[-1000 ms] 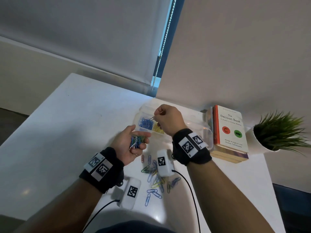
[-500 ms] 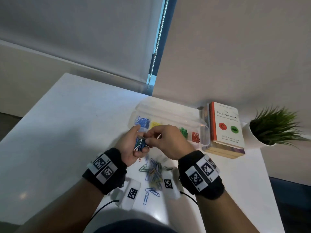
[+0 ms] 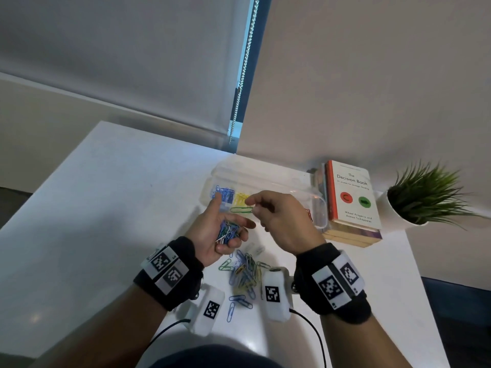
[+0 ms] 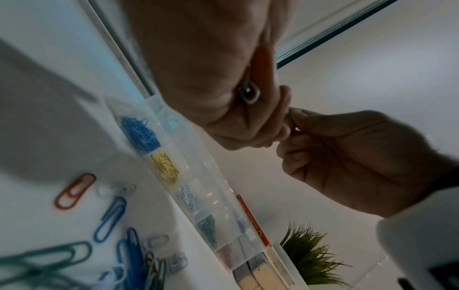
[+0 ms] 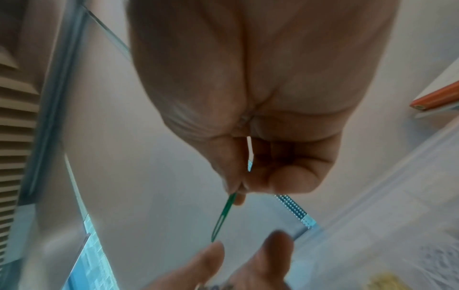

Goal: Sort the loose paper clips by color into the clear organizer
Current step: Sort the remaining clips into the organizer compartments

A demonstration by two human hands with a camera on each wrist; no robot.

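Right hand (image 3: 281, 221) has drawn clear of the left hand (image 3: 212, 232), its grip now pinched on one green clip (image 3: 241, 210) above the bench (image 3: 93, 208), just before the organizer (image 3: 316, 205). Left grip stays cupped around a mixed clip bundle (image 3: 228, 231). Loose clips (image 3: 244, 277) remain below the hands

We see a white table (image 3: 106, 208) in a corner | grey roller blind (image 3: 119, 49) lowered on the left, bead chain (image 3: 245, 70) hanging at its edge | plain beige wall (image 3: 372, 75) on the right | dark floor (image 3: 462, 328) lower right | dim, soft light
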